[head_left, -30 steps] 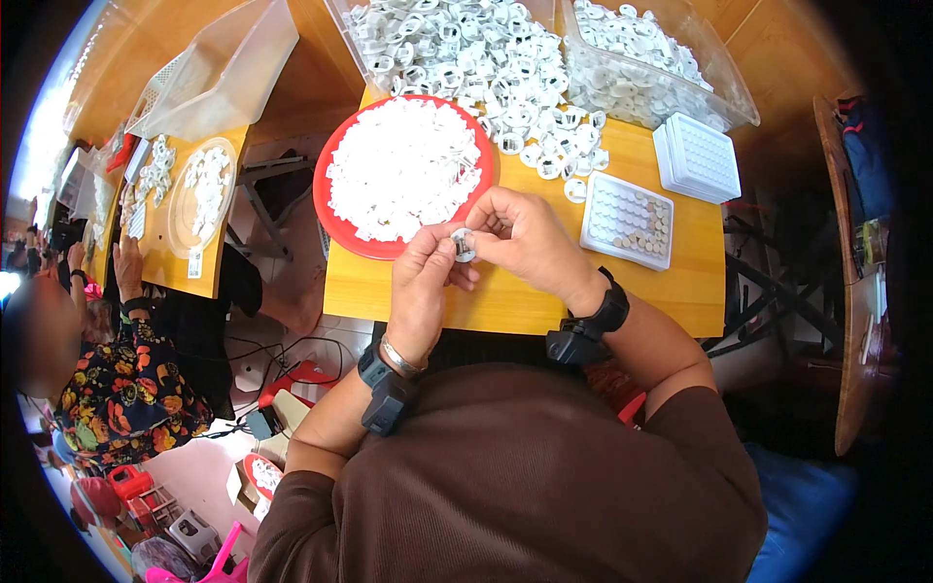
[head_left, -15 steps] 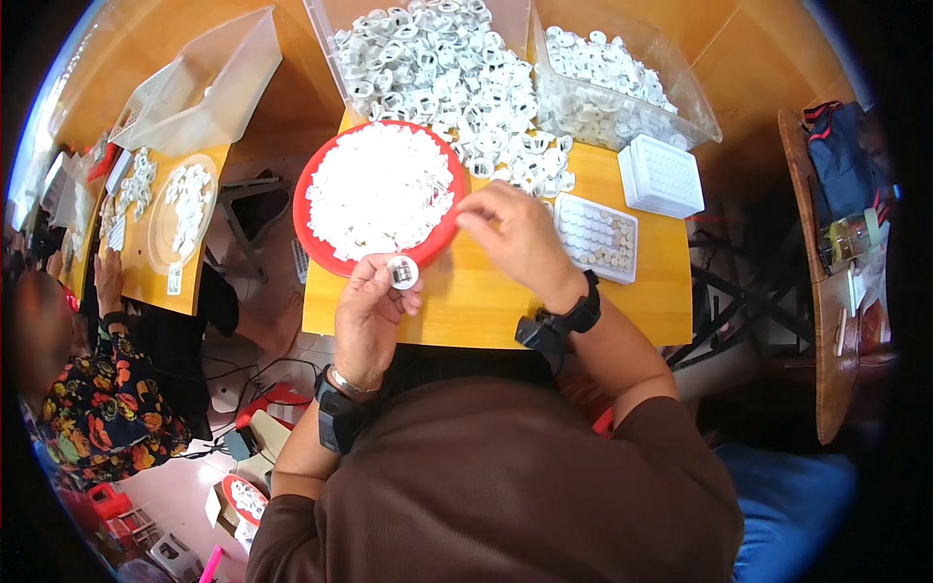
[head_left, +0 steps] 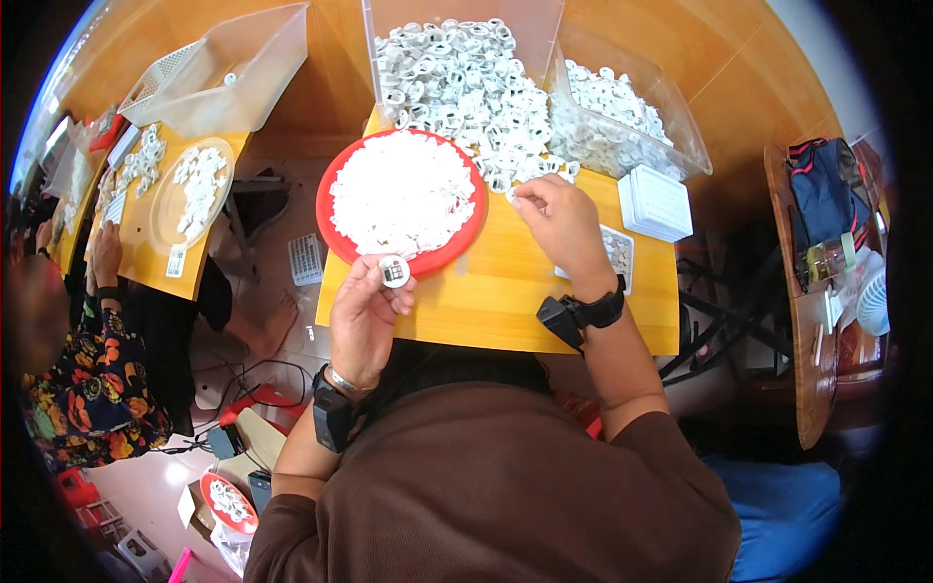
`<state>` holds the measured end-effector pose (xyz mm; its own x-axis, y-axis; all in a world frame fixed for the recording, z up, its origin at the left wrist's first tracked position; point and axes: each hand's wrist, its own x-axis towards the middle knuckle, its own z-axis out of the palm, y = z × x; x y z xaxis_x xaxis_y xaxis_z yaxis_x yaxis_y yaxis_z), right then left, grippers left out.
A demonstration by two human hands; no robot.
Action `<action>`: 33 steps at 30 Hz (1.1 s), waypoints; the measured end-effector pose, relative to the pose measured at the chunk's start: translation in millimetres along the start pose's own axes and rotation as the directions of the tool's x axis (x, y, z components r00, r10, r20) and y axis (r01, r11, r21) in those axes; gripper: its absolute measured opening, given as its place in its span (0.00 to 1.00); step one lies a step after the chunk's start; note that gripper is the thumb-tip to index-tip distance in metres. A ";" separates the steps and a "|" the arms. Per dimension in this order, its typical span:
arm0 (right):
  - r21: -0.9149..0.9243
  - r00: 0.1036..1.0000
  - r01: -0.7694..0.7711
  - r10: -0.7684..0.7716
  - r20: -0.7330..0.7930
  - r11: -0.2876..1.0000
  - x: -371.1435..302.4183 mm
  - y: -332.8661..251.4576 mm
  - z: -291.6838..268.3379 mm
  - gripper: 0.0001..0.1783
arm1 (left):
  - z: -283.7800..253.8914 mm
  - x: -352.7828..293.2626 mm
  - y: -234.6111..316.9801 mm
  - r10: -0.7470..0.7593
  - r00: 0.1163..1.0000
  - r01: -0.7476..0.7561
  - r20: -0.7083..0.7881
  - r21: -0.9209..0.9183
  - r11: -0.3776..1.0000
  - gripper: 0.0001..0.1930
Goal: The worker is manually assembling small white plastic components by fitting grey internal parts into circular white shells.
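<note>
One round white piece [head_left: 395, 275] is pinched in the left hand [head_left: 360, 323], left of frame centre; the right hand [head_left: 566, 233], right of centre, has curled fingers, grip impossible to tell.

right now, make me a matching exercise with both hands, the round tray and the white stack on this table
1. left hand
2. right hand
3. round tray
4. white stack

A. red, heaped with white parts
B. just in front of a clear bin
C. holding a round white piece
D. partly hiding a shallow tray in this view

Pairs: 1-C, 2-D, 3-A, 4-B
</note>
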<state>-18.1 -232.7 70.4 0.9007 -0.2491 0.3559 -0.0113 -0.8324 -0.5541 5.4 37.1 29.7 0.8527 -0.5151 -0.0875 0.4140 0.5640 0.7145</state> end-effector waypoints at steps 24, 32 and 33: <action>-0.195 0.968 0.243 -0.252 -0.020 0.950 6.8 -28.3 71.8 0.05 | -4.1 -6.7 -5.3 -0.044 0.999 0.045 0.008 -0.066 0.997 0.12; 0.658 0.943 -0.289 0.088 0.321 0.695 -8.1 -41.2 51.6 0.09 | 4.7 -2.5 -4.1 -0.085 0.995 0.089 0.059 -0.084 0.992 0.13; 0.679 0.933 -0.312 0.080 0.351 0.665 -11.2 -47.2 49.0 0.09 | 6.5 -2.1 -3.7 -0.096 0.992 0.104 0.080 -0.102 0.989 0.13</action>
<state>-6.3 -166.4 55.7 0.9918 -0.1256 0.0237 0.0060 -0.1396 -0.9902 0.1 31.9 31.7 0.7807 -0.6169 -0.1000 0.5307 0.5699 0.6273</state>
